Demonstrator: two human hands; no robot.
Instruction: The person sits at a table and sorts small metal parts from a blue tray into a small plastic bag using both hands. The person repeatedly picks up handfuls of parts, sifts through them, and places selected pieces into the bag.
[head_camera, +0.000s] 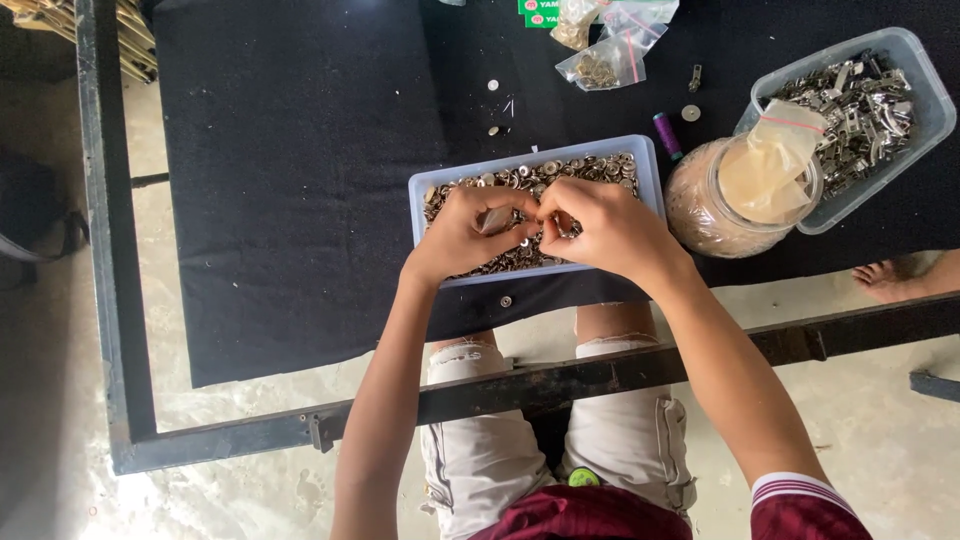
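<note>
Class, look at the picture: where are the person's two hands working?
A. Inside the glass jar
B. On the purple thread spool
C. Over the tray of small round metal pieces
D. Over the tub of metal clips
C: the left hand and right hand meet over the tray filled with small round metal pieces.

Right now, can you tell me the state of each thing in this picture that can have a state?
left hand: pinching a small metal piece over the tray
right hand: fingers closed on a small piece
blue tray: open, filled with metal snap buttons
clear tub: open, holding metal clips
glass jar: nearly full, a plastic bag in its mouth
small bags: lying flat
</note>
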